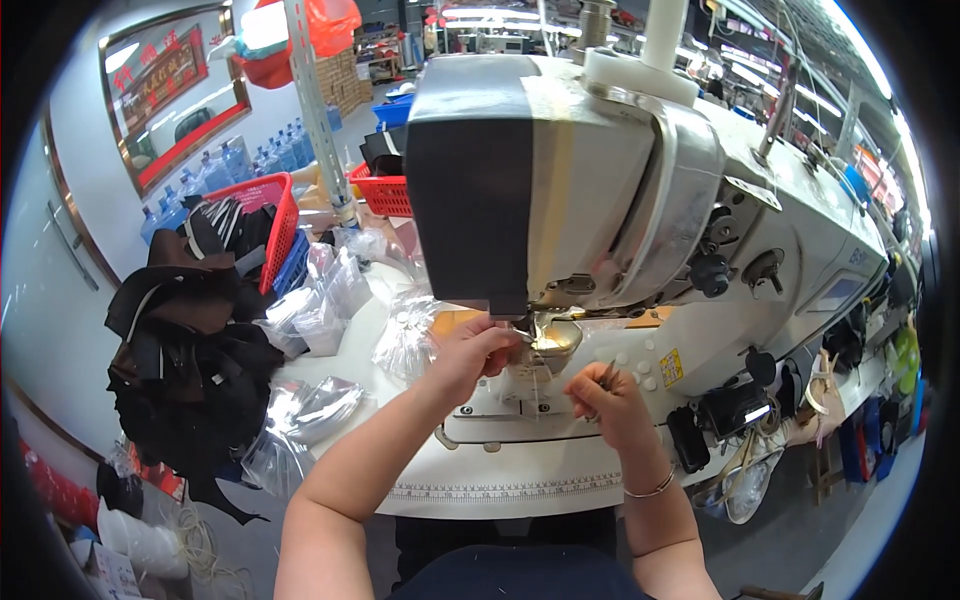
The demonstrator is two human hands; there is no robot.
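Note:
A large white and dark grey sewing machine [590, 180] stands in front of me, over a white bed with a ruler scale along its front edge. My left hand [478, 352] is at the needle area, thumb and fingers pinched together beside the presser foot [525, 328]. What lies between those fingertips is too small to make out. To the right of the needle, my right hand [612, 405] is closed around small metal thread snips [608, 376], their pointed end sticking up past the fingers. Fine pale thread [536, 385] hangs below the needle area, between the hands.
Clear plastic bags [310, 405] lie on the table's left side. Beyond them are a heap of black and brown pieces [190, 350] and a red basket [283, 225]. Small white discs [645, 367] sit right of the needle, near a black control box [735, 408].

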